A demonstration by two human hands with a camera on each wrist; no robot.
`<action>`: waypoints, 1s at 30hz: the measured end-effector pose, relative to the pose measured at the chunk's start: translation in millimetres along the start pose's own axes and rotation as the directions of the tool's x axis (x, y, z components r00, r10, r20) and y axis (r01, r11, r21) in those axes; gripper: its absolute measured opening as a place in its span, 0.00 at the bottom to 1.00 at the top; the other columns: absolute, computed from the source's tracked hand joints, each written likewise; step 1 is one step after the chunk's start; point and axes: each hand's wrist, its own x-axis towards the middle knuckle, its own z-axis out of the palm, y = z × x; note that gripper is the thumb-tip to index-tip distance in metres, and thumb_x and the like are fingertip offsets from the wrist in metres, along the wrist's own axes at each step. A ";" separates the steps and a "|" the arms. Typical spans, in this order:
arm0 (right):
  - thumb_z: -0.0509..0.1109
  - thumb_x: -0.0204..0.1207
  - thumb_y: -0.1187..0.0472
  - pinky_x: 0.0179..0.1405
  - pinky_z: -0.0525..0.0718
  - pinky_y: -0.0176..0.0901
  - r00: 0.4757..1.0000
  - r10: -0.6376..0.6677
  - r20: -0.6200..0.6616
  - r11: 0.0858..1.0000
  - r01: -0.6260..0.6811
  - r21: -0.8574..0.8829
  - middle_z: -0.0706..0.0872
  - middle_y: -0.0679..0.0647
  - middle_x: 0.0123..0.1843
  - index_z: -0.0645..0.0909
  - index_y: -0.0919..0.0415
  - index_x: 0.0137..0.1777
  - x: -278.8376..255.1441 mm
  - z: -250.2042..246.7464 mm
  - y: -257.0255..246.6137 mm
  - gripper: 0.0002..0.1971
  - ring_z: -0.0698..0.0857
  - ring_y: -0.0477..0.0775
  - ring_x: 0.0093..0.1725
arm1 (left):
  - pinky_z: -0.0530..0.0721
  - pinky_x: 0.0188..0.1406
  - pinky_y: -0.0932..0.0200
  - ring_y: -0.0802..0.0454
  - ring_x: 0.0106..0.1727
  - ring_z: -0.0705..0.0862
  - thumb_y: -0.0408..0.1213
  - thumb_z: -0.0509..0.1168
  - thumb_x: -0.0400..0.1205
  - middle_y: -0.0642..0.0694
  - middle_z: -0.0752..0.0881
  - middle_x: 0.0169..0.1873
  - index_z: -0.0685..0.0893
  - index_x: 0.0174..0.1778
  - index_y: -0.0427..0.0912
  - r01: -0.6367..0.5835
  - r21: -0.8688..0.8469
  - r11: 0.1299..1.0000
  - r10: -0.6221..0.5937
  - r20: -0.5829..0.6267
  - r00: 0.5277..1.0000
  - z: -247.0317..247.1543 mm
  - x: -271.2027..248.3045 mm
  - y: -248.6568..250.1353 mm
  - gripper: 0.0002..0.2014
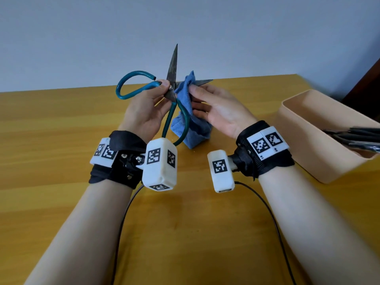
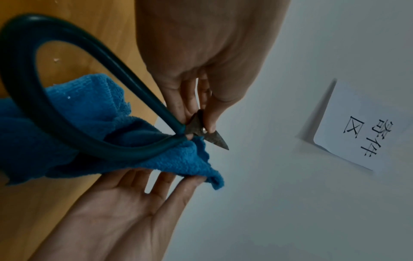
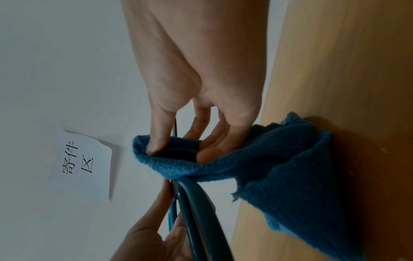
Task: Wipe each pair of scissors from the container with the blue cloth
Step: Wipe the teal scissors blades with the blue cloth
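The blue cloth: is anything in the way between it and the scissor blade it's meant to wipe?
Nothing visible. The right hand already pinches the blue cloth around one blade of the green-handled scissors, which the left hand holds open at the pivot.

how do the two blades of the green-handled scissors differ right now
The upright blade points up against the wall and is bare along its whole length, with dark, spotted metal showing. The sideways blade points right, and only its tip shows because the blue cloth is wrapped around the rest, pinched there by the right hand. Both blades meet at the pivot, which the left hand pinches.
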 end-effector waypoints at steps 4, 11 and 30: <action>0.74 0.79 0.65 0.63 0.88 0.55 0.999 0.006 -0.041 1.000 -0.006 0.010 0.89 0.65 0.55 0.80 0.65 0.53 4.6 -1.6 0.0 0.07 0.90 0.62 0.53 | 0.91 0.50 0.59 0.47 0.53 0.84 0.26 0.67 0.85 0.37 0.83 0.56 0.83 0.49 0.34 -0.008 0.032 0.999 0.008 0.003 1.000 0.3 1.2 -0.8 0.01; 0.75 0.78 0.67 0.54 0.91 0.51 0.997 -0.024 -0.070 0.999 0.020 -0.048 0.91 0.65 0.49 0.86 0.73 0.58 6.8 13.5 2.7 0.12 0.92 0.58 0.46 | 0.91 0.50 0.60 0.52 0.47 0.89 0.27 0.66 0.86 0.41 0.87 0.49 0.84 0.49 0.35 -0.004 0.064 0.998 0.002 0.027 1.000 0.6 1.4 -4.6 0.03; 0.71 0.78 0.74 0.41 0.91 0.42 0.988 -0.045 -0.147 0.980 0.072 0.186 0.90 0.60 0.39 0.85 0.69 0.44 2.8 18.5 -10.7 0.03 0.91 0.53 0.37 | 0.86 0.39 0.64 0.55 0.41 0.86 0.44 0.64 0.90 0.48 0.89 0.42 0.84 0.58 0.38 -0.116 0.350 0.929 0.102 0.057 0.993 17.9 -10.3 -11.3 0.12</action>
